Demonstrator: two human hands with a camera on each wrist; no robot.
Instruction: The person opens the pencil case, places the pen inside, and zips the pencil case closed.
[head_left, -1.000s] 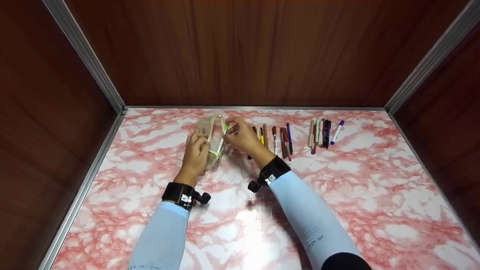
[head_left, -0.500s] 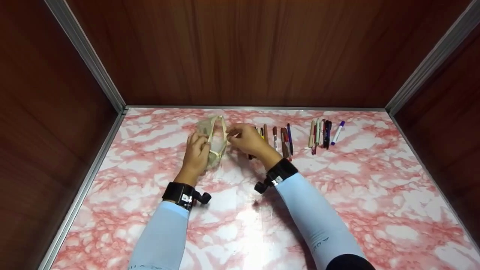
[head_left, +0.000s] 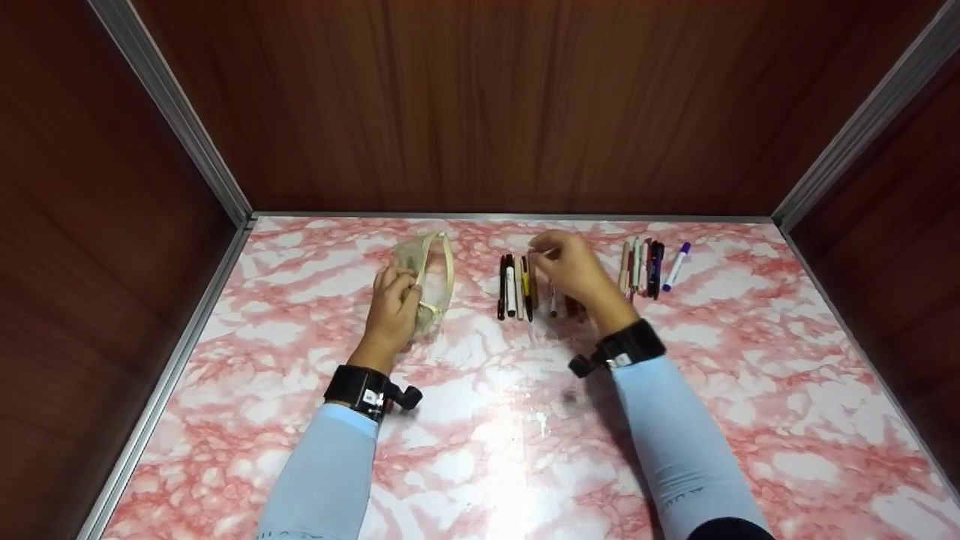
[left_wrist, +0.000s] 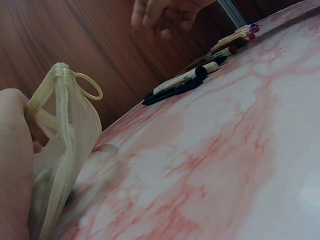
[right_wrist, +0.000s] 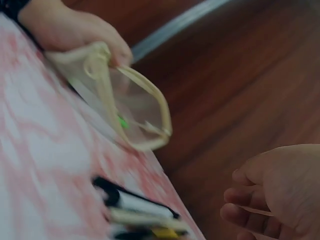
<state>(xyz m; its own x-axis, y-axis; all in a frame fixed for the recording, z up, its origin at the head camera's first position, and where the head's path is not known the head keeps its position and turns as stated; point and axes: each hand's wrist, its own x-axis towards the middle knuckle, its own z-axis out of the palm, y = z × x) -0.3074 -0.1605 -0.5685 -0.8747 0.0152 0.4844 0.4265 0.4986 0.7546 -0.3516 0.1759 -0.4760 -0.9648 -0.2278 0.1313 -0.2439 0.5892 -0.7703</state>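
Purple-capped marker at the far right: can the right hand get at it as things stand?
Probably yes: the right hand looks empty, and the purple-capped marker lies right of the other pens, with nothing on top.

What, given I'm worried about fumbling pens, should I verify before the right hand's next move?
1. Left hand grips mesh pouch: ok.
2. Pouch mouth open: ok.
3. Right hand free: ok, nothing seen held.
4. All loose pens in view: not ok, hand hides some in head view.
5. Purple-capped marker uncovered by either hand: ok.
6. Pouch contents countable: cannot tell, only a green bit shows clearly.
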